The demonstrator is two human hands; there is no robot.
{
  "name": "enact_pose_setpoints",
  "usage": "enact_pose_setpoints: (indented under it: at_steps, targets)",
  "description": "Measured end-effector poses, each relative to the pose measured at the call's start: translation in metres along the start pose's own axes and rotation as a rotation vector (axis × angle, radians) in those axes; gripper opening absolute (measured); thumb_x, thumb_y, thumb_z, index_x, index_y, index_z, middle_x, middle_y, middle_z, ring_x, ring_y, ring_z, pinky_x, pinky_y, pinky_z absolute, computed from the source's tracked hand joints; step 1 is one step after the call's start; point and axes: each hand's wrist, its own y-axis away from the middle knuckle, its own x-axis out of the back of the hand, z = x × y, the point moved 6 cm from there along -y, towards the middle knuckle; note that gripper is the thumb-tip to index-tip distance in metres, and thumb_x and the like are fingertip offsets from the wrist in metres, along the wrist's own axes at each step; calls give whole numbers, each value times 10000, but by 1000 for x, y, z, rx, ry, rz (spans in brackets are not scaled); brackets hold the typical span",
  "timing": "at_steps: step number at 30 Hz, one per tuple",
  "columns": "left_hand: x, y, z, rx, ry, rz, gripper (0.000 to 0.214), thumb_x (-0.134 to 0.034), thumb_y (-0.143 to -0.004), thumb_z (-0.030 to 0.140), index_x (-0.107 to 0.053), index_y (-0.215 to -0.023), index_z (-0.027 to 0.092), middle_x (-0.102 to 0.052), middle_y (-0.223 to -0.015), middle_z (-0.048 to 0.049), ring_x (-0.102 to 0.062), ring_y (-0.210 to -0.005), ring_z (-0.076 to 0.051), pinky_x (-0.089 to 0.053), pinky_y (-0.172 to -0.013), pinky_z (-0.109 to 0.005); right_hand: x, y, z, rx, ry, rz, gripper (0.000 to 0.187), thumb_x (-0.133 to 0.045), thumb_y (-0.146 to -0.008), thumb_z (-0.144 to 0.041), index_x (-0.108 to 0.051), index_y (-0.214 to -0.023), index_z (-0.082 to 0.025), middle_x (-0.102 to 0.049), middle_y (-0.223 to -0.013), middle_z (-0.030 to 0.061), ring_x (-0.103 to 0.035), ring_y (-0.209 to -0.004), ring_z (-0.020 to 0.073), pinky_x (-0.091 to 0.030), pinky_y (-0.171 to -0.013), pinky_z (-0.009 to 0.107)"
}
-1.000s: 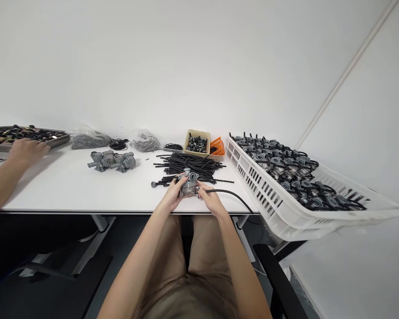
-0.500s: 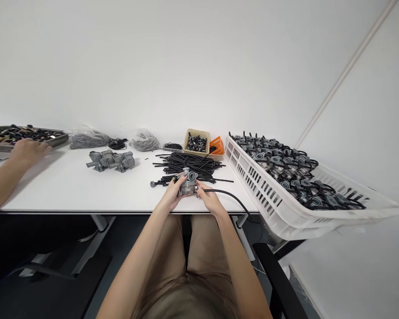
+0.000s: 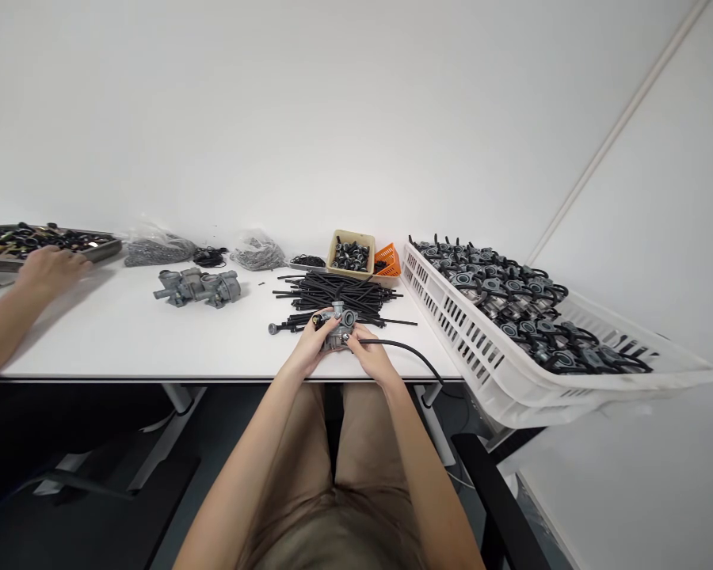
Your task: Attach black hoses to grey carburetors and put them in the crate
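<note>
A grey metal carburetor point(image 3: 340, 336) is held just above the front of the table, its round opening turned up and to the right. My left hand point(image 3: 310, 346) is closed around its left side, with the thumb on top. At its lower right, my right hand point(image 3: 371, 356) is closed on the end of a black hose point(image 3: 407, 346), fingertips against the carburetor. A small shiny piece shows at those fingertips; its kind is too small to tell. The hose curves right and drops over the table edge. Behind the carburetor lies a pile of short black tubes point(image 3: 338, 290).
Two carburetors point(image 3: 199, 287) stand left on the white table point(image 3: 124, 340). A white crate point(image 3: 481, 356) full of carburetors is at right. A beige bin point(image 3: 334, 257), orange basket point(image 3: 392, 255) and plastic bags point(image 3: 258, 252) line the back. Another person's hand point(image 3: 53, 267) rests at a metal tray point(image 3: 108, 250).
The carburetor has shifted slightly to the right and turned a little in my left hand. My right fingertips have moved a little left along its lower side.
</note>
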Motion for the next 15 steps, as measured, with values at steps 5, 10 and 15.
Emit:
enact_pose_setpoints:
  at_steps: [5,10,15]
  targets:
    - [-2,2,1,-2,-30,-18,457,-787,-724,314,-588,-1122,207,-678,-924,-49,-659,-694,-156,-579,-529,-258,3,0,4,-51,-63,13,353,-543,-853,-371,-486,-550,-199,-616,-930,37,-548,-865,172,-422,-802,287]
    - [4,-4,-4,45,23,-33,430,-757,-758,347,-594,-1131,209,-700,-942,-64,-686,-712,-186,-606,-567,-328,5,-1,14,-101,-115,27,323,-535,-829,-314,-484,-529,-207,-661,-1066,44,-566,-985,202,-410,-883,315]
    - [8,-8,-8,56,60,-12,422,-764,-755,349,-598,-1114,202,-714,-961,-71,-703,-726,-193,-611,-595,-341,4,-1,13,-107,-68,34,312,-535,-807,-303,-469,-517,-209,-655,-1182,55,-561,-1086,228,-400,-915,327]
